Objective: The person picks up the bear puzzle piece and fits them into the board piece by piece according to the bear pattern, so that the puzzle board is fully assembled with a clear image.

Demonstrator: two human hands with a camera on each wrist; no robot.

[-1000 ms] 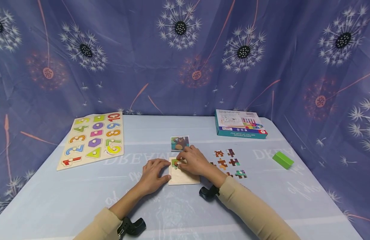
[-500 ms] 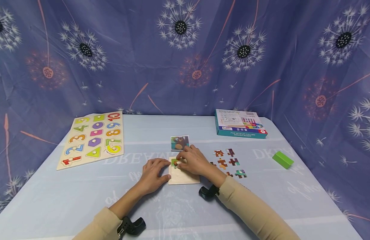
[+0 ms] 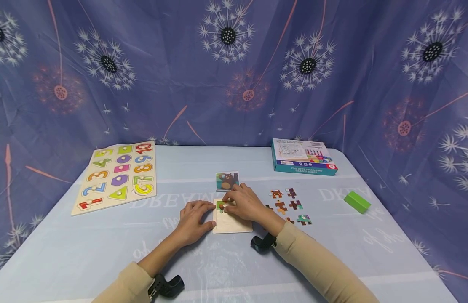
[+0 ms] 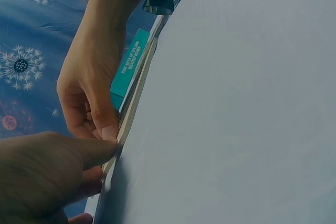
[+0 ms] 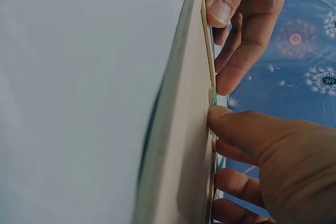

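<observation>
A light wooden puzzle board (image 3: 234,225) lies in front of me, with a green-and-brown jigsaw piece (image 3: 220,206) in its upper left corner. My right hand (image 3: 246,204) reaches over the board, thumb and fingertips pinched at this piece, partly covering it. At the board's left edge, my left hand (image 3: 196,221) holds the rim between bent fingers and thumb. From the right wrist view, the right thumb (image 5: 231,124) presses at the board's surface close to a small green bit. The left wrist view shows both hands meeting along the board's edge (image 4: 134,98).
Loose jigsaw pieces (image 3: 281,206) lie right of the board, some behind my right wrist. A bear picture card (image 3: 228,181) sits just beyond it. Farther out are a number-and-shape board (image 3: 116,176), a teal-and-white box (image 3: 304,157) and a green block (image 3: 357,202).
Both hands stay almost in place; the right fingertips shift very slightly at the jigsaw piece in the board's upper left corner.
</observation>
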